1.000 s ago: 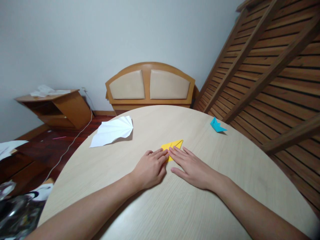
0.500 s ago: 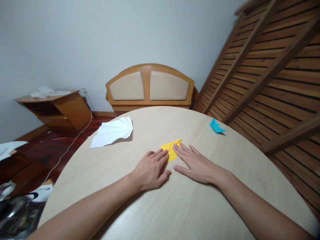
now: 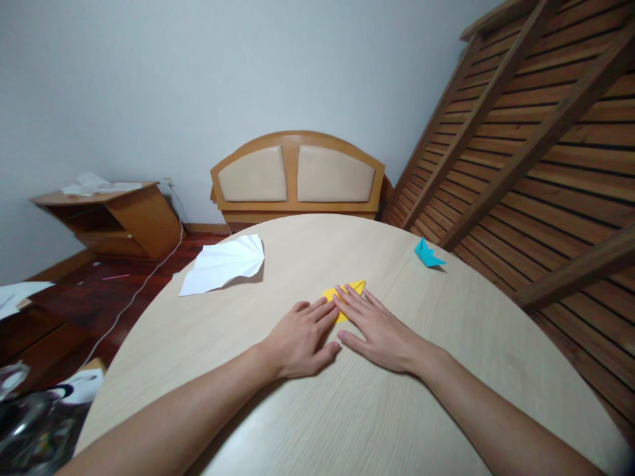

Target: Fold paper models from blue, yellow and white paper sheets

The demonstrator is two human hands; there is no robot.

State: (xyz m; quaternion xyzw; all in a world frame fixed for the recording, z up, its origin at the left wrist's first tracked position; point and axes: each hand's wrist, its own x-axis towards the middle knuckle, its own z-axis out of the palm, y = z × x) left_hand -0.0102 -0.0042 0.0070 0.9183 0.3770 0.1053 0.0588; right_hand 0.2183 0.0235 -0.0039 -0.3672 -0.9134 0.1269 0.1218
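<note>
Now resting both hands on a small folded yellow paper (image 3: 330,291), lying flat near the middle of a round table (image 3: 397,423) with pale, fine wood grain. Touching the paper's near left part with the left hand (image 3: 297,337), palm down, with fingers nearly straight and close together, thumb set well apart, gripping nothing. Covering much of the right part with the right hand (image 3: 380,337), with fingers stretched out and slightly parted, thumb held away, likewise pressing without grasping. Close together at the fingertips; cannot tell whether touching. Visible past the right fingers: a sharp yellow corner with a thin fold line. Well apart at the far left, a thin white sheet (image 3: 223,264), pleated like a fan towards its right end, wavy along the near edge. Near the far right rim, a crisp blue paper boat (image 3: 427,254) with pointed tips. Beyond, an arched wooden headboard (image 3: 291,173) with two smooth beige pads, and, to the right, a slanting panel (image 3: 526,172) of dark wooden slats.
</note>
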